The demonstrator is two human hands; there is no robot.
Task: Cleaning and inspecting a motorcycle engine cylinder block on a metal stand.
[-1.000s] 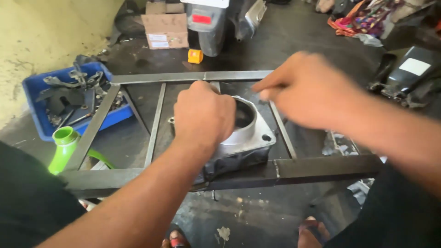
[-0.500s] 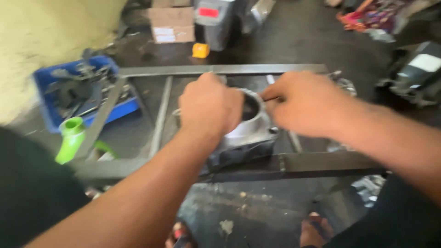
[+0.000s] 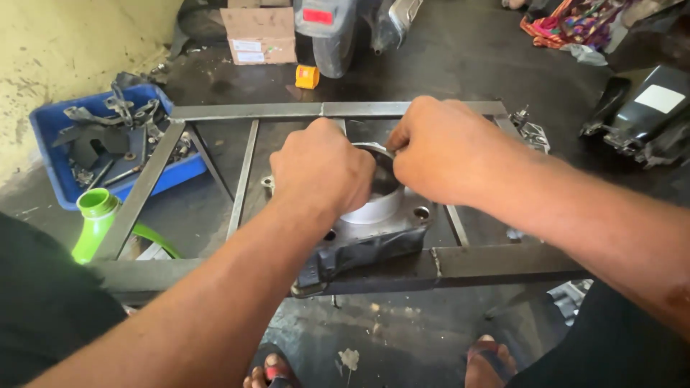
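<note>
Head camera looks down on an engine cylinder block (image 3: 374,233) resting on a steel bar frame (image 3: 244,111) (grey, welded). The left hand (image 3: 321,170) lies curled over the block's raised sleeve, fingers clenched on its rim. The right hand (image 3: 440,147) pinches the rim's far edge. A blue tray (image 3: 50,158) of parts and a green funnel (image 3: 93,219) sit left.

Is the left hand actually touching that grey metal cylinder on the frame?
Touching. In the head view the left hand lies closed over the rim of the grey metal cylinder, with no gap showing between them.
</note>
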